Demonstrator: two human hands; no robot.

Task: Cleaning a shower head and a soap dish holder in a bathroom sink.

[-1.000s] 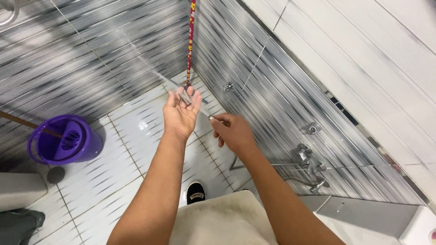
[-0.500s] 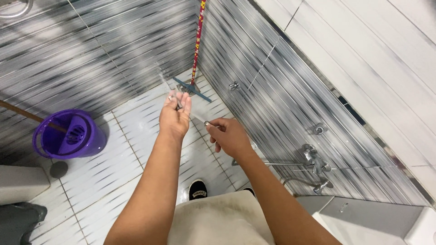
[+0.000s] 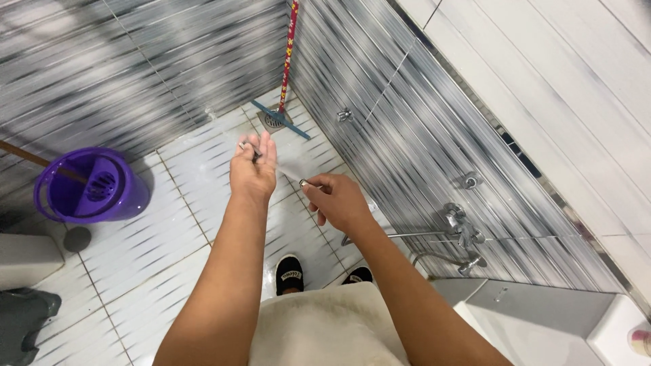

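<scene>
From the head view, your left hand [image 3: 252, 175] is stretched out ahead of you, its fingers curled around a small metal piece [image 3: 248, 148] that pokes out at the fingertips; what kind of piece it is cannot be told. Your right hand [image 3: 337, 201] sits just beside and a little nearer to you than the left, closed around a metal spray nozzle [image 3: 306, 183] whose tip points toward the left hand. A thin water jet [image 3: 288, 161] runs from that tip past the left hand's fingers. A slim hose [image 3: 400, 235] trails from under the right hand toward the wall taps [image 3: 463, 234] off to its right. Beyond the left hand's fingertips lies a floor drain [image 3: 273, 120] with a squeegee [image 3: 281, 118] across it. Well to the left of the left hand stands a purple mop bucket [image 3: 91, 186] on the tiled floor [image 3: 169, 230]
</scene>
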